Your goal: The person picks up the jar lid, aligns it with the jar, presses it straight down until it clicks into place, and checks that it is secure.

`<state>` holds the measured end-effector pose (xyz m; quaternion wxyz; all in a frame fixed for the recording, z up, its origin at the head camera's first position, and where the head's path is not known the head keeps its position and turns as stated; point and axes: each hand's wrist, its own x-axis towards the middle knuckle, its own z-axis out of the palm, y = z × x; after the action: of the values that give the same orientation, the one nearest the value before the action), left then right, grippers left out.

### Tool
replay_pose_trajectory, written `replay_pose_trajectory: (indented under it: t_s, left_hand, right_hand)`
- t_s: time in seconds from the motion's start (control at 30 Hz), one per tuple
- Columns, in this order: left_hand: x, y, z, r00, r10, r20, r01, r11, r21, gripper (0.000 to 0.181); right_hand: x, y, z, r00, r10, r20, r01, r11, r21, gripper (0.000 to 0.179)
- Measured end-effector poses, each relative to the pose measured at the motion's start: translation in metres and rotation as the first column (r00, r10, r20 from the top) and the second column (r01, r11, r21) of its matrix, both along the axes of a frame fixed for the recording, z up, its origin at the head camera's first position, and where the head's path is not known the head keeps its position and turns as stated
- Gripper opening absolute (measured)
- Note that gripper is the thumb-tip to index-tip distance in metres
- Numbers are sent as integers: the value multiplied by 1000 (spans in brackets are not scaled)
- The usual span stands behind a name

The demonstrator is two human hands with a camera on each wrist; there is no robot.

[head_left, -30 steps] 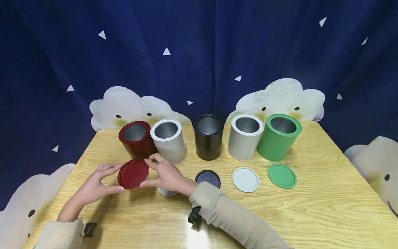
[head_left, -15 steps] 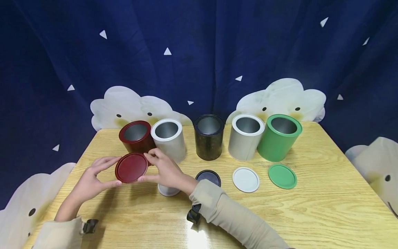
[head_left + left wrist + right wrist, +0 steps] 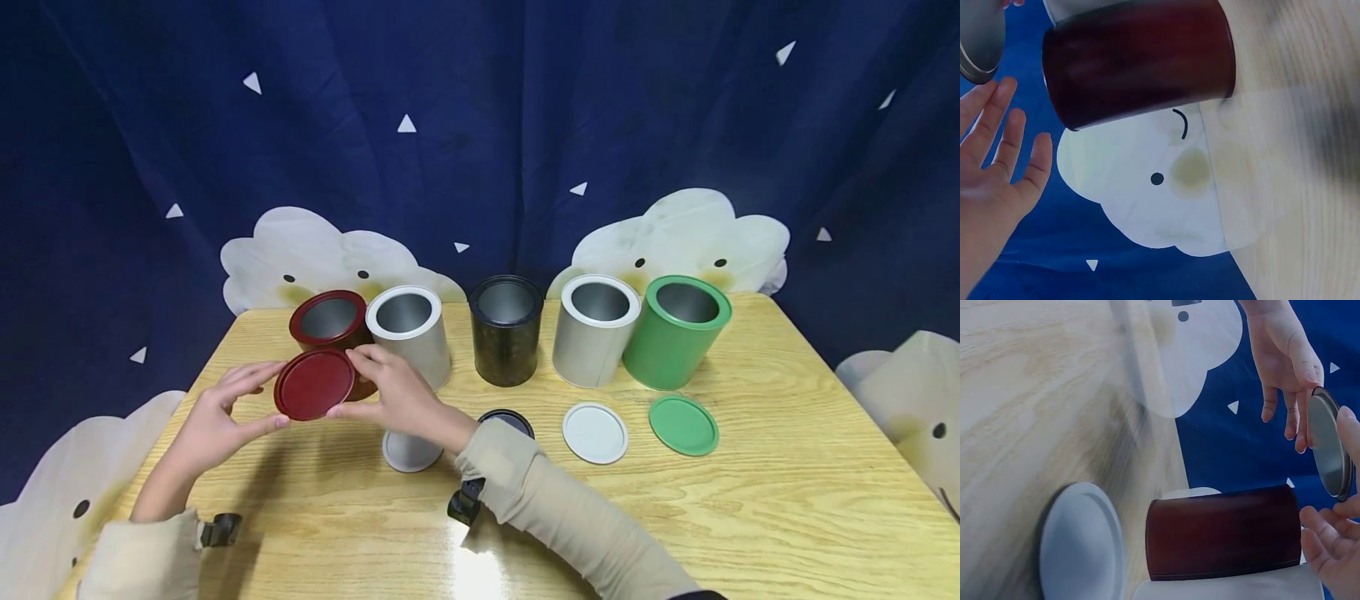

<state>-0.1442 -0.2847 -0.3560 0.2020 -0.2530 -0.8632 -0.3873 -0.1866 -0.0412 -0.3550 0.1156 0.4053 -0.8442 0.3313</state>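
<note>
At the left, your left hand (image 3: pixel 206 421) has its thumb and fingers spread wide, the tips pinching the left edge of the red lid (image 3: pixel 315 385). That lid is off the table (image 3: pixel 795 500), tilted with its red face towards you; both wrist views show its grey underside, raised above the rim of the red can (image 3: pixel 348 340) and apart from it. The red can stands upright at the far left, mouth uncovered. From the right, your right hand (image 3: pixel 401 398) pinches the lid's other edge, its thumb and fingers parted about the rim.

Just to the right of the red can stands a white can (image 3: pixel 425 350), and near your right forearm lies a grey-white lid (image 3: pixel 411 452), partly covered by it. Next comes the black can (image 3: pixel 506 350), with the black lid (image 3: pixel 513 420) on its near side, partly under your sleeve (image 3: pixel 562 500). Further right is a second white can (image 3: pixel 587 350), a white lid (image 3: pixel 595 433) flat in front of it. At the far right, the green can (image 3: pixel 667 350) stands just beside that can, its green lid (image 3: pixel 683 425) lying nearer you.
</note>
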Motion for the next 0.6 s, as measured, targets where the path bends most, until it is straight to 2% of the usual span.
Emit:
replay_pose_trajectory:
  t_s: [0.33,0.6]
  left_hand:
    - [-6,0,11,1000,1,-27,-1,1000,3,70]
    - [-12,2,23,999,10,-45,-11,1000,-19,69]
  right_hand:
    - [-9,-1,14,999,24,-31,-24,1000,-9,68]
    - [-14,-1,25,1000,6,-7,-5,1000,19,69]
